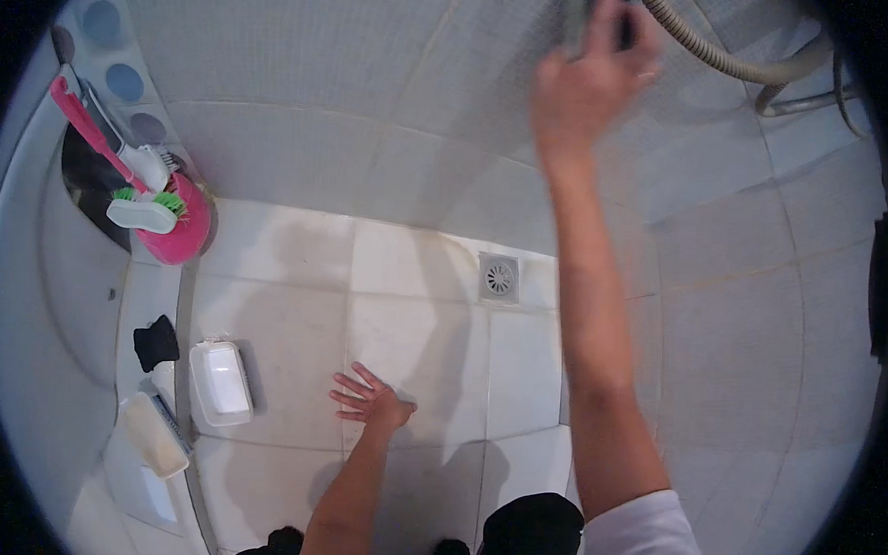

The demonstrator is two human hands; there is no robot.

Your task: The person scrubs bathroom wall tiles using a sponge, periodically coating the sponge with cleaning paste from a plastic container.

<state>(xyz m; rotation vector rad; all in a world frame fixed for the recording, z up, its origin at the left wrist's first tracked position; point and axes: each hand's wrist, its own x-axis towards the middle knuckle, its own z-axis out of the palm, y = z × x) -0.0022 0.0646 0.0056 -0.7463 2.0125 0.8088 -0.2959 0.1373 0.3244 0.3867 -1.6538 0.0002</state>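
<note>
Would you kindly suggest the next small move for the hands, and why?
Probably slide the right hand a little down the wall, away from the nearby hose: it seems to hold a partly hidden thing there, and the left hand is open.

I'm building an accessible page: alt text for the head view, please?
A person's right hand holds a partly hidden object at a tiled wall, while the open left hand is over the floor. A pink holder with brushes stands at left.

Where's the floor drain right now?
In the head view, the floor drain sits right of centre, near the wall, left of the right forearm.
</note>
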